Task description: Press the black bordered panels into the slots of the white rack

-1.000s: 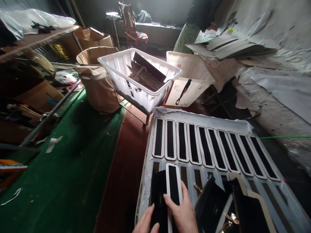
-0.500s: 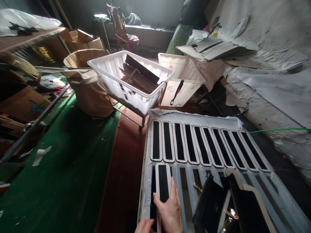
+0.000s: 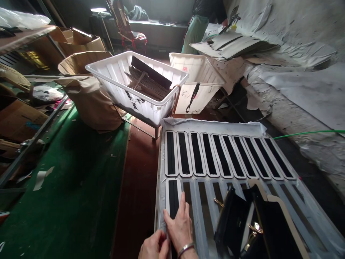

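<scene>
Black-and-white strip [image 3: 173,196] is lying in the slotted tray [image 3: 272,201] at the desk's near-left corner; right hand [image 3: 180,227] is pressing it flat, left hand [image 3: 153,246] pinching its end; it's looking light, stiff, best gripped by its edges

Nine long black strips with pale rims [image 3: 210,154] lie side by side in the far row of a grey slotted tray [image 3: 302,212]. One more such strip [image 3: 173,196] sits alone in the near row, at its left end, which makes ten strips in all. Two hands show at the bottom edge: the left hand [image 3: 153,248] and the right hand [image 3: 180,226], both resting on that single strip. Two white plastic bins [image 3: 118,84] stand beyond the tray. Two open brown cardboard boxes [image 3: 81,63] stand to their left. One other person [image 3: 201,21] stands at the far end of the room.
</scene>
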`<action>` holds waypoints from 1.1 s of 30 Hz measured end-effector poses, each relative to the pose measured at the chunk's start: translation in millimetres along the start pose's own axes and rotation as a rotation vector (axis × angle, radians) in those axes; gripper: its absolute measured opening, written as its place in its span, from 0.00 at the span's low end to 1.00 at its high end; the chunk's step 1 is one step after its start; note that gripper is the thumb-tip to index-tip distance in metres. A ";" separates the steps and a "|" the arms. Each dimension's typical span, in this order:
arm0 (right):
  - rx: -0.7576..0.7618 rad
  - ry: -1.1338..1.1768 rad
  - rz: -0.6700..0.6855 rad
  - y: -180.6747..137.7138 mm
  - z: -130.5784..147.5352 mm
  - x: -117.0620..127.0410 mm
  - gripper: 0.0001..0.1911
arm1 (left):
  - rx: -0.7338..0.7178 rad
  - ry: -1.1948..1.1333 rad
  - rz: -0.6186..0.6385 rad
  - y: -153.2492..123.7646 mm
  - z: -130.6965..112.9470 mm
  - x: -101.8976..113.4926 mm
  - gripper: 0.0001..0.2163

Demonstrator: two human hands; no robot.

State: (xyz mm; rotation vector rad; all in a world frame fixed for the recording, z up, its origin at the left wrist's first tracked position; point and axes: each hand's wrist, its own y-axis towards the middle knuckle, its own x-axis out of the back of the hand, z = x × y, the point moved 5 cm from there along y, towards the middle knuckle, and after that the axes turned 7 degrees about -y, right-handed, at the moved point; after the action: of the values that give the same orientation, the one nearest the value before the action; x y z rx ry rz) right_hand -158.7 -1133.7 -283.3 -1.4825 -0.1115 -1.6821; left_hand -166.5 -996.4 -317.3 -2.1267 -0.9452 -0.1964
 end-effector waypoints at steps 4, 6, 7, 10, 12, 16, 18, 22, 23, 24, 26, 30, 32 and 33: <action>0.082 -0.280 0.082 5.2 3.3 10.0 0.34 | 0.106 0.109 0.000 -3.5 -16.8 15.7 0.10; 0.125 -0.360 0.123 7.8 1.4 14.1 0.31 | 0.137 0.160 -0.002 -4.4 -24.6 22.3 0.10; 0.139 -0.373 0.137 8.7 -0.3 15.3 0.30 | 0.141 0.184 0.000 -4.4 -28.0 24.5 0.10; 0.155 -0.373 0.147 9.2 -5.4 14.5 0.31 | 0.138 0.257 0.017 -3.3 -34.7 27.6 0.09; 0.166 -0.382 0.133 8.5 -7.0 11.1 0.32 | 0.134 0.287 0.024 -2.0 -37.1 28.4 0.08; 0.179 -0.401 0.100 7.3 -7.9 4.8 0.32 | 0.129 0.339 0.048 0.6 -41.5 28.8 0.09; 0.175 -0.406 0.099 7.3 -8.7 3.5 0.30 | 0.130 0.370 0.058 1.8 -43.7 28.9 0.09; 0.178 -0.416 0.104 7.8 -9.0 3.2 0.30 | 0.130 0.414 0.072 5.0 -45.3 29.5 0.08; 0.179 -0.420 0.107 7.9 -8.6 3.1 0.30 | 0.131 0.419 0.076 5.9 -44.9 29.7 0.08; 0.180 -0.423 0.110 8.1 -8.0 2.9 0.31 | 0.134 0.421 0.082 6.9 -44.3 29.9 0.09; 0.178 -0.432 0.117 8.3 -6.8 2.5 0.32 | 0.140 0.427 0.091 8.6 -43.4 30.7 0.09; 0.166 -0.448 0.124 7.9 -5.2 2.4 0.33 | 0.131 0.444 0.112 11.3 -44.8 32.6 0.09; 0.166 -0.448 0.122 7.4 -4.7 3.1 0.34 | 0.115 0.452 0.122 11.7 -47.4 33.4 0.10; 0.166 -0.446 0.119 7.1 -4.6 3.5 0.34 | 0.103 0.456 0.125 11.8 -49.0 33.6 0.10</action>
State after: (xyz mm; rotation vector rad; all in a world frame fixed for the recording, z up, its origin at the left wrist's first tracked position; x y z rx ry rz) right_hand -157.4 -1142.6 -284.9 -1.6778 -0.3857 -1.1964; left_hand -126.6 -1017.4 -276.9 -1.9212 -0.5409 -0.5313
